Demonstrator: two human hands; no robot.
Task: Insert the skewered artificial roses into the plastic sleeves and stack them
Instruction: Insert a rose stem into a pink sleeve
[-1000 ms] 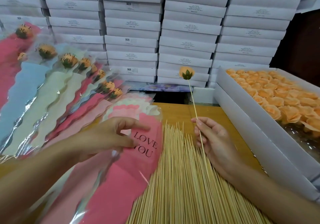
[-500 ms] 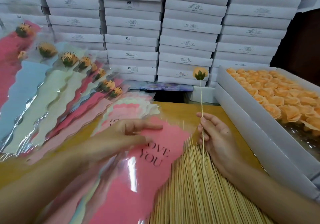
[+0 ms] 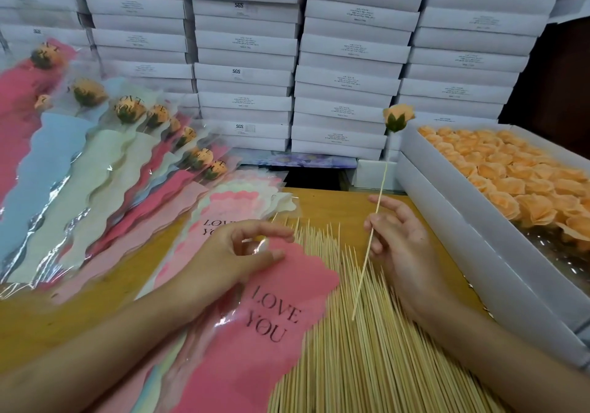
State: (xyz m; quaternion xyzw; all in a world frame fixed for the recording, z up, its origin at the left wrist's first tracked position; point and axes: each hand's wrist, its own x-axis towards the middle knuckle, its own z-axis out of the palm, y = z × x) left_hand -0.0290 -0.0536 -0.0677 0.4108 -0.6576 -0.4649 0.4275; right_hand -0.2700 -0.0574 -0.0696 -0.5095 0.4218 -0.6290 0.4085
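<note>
- Pink sleeve point(image 3: 271, 316), pinched by left hand point(image 3: 233, 257), had slid nearer, over loose skewers point(image 3: 367, 364).
- Right hand point(image 3: 402, 246) gripped skewered rose point(image 3: 397, 118), stick now tilted.
- Box of roses point(image 3: 447, 214) right; filled sleeves point(image 3: 95, 169) far left.

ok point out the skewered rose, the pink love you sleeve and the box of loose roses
skewered rose point(image 3: 397, 118), head view, on the orange bloom
pink sleeve point(image 3: 300, 280), head view, on bare pink above the lettering
box of loose roses point(image 3: 453, 208), head view, on its white near wall
</note>
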